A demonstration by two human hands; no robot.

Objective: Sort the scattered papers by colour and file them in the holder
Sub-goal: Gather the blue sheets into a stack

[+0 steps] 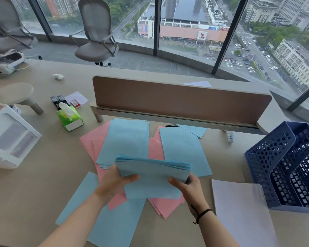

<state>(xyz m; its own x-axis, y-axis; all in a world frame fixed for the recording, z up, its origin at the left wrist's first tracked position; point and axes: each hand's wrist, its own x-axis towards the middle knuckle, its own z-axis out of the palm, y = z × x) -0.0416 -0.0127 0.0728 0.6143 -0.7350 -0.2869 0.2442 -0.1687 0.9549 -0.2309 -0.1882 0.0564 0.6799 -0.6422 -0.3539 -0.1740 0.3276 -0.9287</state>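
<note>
A stack of blue papers (153, 175) is held above the desk between both hands. My left hand (114, 182) grips its left edge with the thumb on top. My right hand (187, 186) grips its right edge the same way. Beneath lie scattered blue sheets (127, 139) and pink sheets (95, 139), overlapping each other. More blue sheets (114, 227) lie near the front edge. A pile of white papers (239, 209) sits to the right. The dark blue perforated file holder (273, 157) stands at the far right, its slots facing me.
A brown desk divider (177, 100) runs across behind the papers. A green tissue box (70, 118) and a white drawer unit (9, 136) stand at the left. A white marker (230, 136) lies by the divider. Office chairs (96, 32) stand by the window.
</note>
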